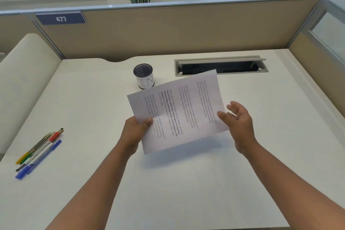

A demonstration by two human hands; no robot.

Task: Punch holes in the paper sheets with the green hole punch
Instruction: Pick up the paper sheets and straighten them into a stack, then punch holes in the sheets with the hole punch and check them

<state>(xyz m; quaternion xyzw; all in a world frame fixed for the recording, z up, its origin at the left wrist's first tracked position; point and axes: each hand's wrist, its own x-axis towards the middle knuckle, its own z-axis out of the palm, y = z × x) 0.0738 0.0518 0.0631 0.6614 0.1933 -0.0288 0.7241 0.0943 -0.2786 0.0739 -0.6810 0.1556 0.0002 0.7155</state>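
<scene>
Printed paper sheets hang tilted above the middle of the white desk. My left hand pinches their near left edge, thumb on top. My right hand is by the right edge of the sheets, fingers spread and palm turned inward; I cannot tell whether it touches them. No green hole punch is in view.
A black mesh pen cup with a white label stands behind the sheets. Several pens and markers lie at the left. An open cable slot is set into the desk at the back right. Beige partition walls enclose the desk.
</scene>
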